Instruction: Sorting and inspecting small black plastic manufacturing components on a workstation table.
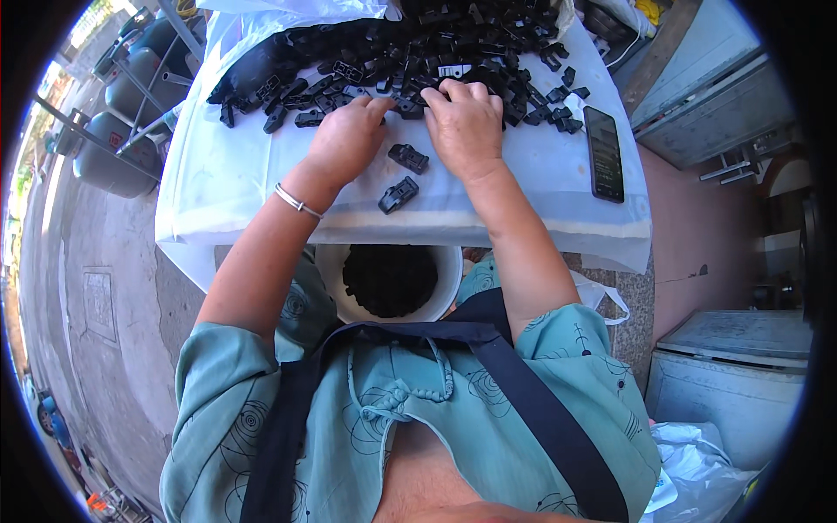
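A heap of small black plastic parts [384, 61] covers the far half of the white-covered table [261, 192]. At the heap's near edge my left hand [349, 139] has its fingers bent and together, their tips among the parts. My right hand [465, 126] is just to its right, fingers curled down onto the heap. A black part lies in the gap between the two hands; whether either hand grips it is hidden. Closer to me, two loose parts lie on the cover, an upper black part [408, 158] and a lower black part [398, 194].
Below the table's near edge stands a white bucket [449, 275] with a dark mass inside. A phone [604, 155] lies at the table's right side. Grey gas cylinders [118, 157] stand at far left, a metal cabinet [732, 375] at right, and plastic bags [697, 466] below it.
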Motion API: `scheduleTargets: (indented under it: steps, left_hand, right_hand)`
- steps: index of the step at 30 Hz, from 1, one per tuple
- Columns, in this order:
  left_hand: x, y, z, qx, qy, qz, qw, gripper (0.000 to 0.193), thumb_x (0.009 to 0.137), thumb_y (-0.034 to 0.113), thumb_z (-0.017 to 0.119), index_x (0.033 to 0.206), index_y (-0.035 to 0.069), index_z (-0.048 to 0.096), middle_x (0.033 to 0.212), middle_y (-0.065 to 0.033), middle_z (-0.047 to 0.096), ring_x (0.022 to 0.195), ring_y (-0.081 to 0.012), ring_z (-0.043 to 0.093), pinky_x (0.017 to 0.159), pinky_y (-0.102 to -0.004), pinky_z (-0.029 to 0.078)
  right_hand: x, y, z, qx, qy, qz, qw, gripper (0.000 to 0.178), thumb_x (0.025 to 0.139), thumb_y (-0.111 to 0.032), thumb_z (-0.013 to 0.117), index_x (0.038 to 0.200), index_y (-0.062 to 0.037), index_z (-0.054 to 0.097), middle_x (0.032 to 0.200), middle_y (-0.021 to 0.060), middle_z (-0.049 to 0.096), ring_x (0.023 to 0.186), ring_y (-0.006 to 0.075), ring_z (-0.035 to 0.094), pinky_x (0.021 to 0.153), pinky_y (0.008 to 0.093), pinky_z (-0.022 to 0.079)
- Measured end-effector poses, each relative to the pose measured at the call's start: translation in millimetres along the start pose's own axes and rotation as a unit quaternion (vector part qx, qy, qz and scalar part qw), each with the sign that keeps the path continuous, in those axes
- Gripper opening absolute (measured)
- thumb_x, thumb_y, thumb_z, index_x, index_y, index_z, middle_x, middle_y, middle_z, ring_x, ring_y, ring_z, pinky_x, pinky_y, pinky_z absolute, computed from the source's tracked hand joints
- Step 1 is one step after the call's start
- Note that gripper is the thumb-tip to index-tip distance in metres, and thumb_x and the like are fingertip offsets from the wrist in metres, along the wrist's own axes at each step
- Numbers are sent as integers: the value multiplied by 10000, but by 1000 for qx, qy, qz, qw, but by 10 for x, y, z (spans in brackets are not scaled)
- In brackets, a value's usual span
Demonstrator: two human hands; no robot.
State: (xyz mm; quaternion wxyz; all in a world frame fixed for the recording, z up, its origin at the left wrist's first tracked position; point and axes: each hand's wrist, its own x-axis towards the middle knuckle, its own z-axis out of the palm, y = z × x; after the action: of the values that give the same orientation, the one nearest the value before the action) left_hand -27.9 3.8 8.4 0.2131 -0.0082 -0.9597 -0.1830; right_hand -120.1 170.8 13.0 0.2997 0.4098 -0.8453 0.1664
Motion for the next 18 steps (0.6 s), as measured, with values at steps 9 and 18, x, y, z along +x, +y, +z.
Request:
scheduleTargets:
  steps: [9,18]
  left_hand:
    - [-424,-67,-224,-138,59,11,989,373,773,52,713,1137,87,638,975,-86,647,707,-218,613,658,-327,529]
    - [-290,-17,-165,-76,-28,-93,992,395,817,281,715,1164,112,630,972,-150,650,769,-284,660,700,-372,537]
  right_hand:
    - [-271,-105,-232,288,26,0,957,270,799,-46,659,1069,-44,647,1008,133,616,866,314,624,767,373,517]
    - [-359,-132,-298,350,-173,-87,916,83,811,-70,662,852,-9,625,839,123,616,759,278,606,682,345,496]
